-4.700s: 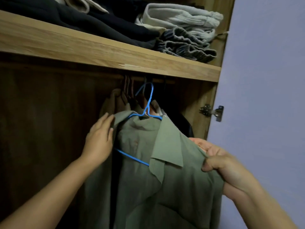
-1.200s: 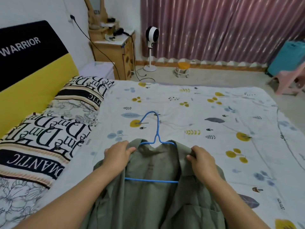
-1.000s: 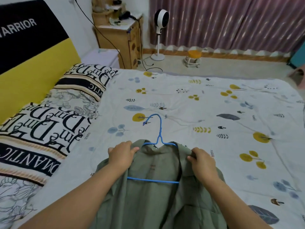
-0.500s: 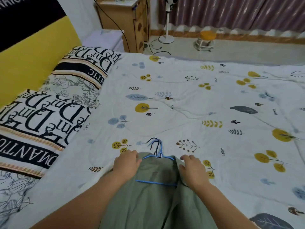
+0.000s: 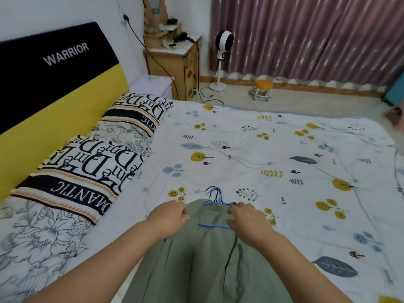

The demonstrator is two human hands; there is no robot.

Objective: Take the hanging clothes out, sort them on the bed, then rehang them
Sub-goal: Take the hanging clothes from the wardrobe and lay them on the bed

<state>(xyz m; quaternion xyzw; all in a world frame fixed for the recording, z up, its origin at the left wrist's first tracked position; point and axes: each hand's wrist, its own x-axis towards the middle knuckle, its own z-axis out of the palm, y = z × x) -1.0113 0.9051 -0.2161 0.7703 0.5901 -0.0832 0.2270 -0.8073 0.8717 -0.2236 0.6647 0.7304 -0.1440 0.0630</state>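
A green shirt (image 5: 203, 254) lies spread on the bed (image 5: 251, 154), collar end pointing away from the person, with a blue wire hanger (image 5: 215, 212) still threaded through its shoulders; its hook and what look like one or two darker hooks rest on the printed quilt just beyond the collar. How many garments are stacked there I cannot tell. The left hand (image 5: 169, 217) sits at the shirt's left shoulder with fingers curled down onto the cloth, and the right hand (image 5: 247, 219) at the right shoulder, fingers bent over the fabric by the hanger's lower bar. Whether either one pinches the cloth or only presses it flat I cannot make out.

By my reading, the task is early. At least this shirt is out of the wardrobe and laid down, so the taking-out has begun; nothing else lies sorted on the bed, and no rehanging is done. The wardrobe is not in sight, so what remains inside is unknown.

The quilt is white with yellow trees, grey leaves and small mushrooms, a little creased. Two black-and-white lettered pillows (image 5: 105, 162) line the left side against a yellow and black headboard (image 5: 54, 88) reading WARRIOR. Past the bed stand a wooden dresser (image 5: 175, 62) with clutter on top, a white standing fan (image 5: 223, 44), a small orange stool (image 5: 263, 88) and long plum curtains (image 5: 306, 33) down to a pale floor.
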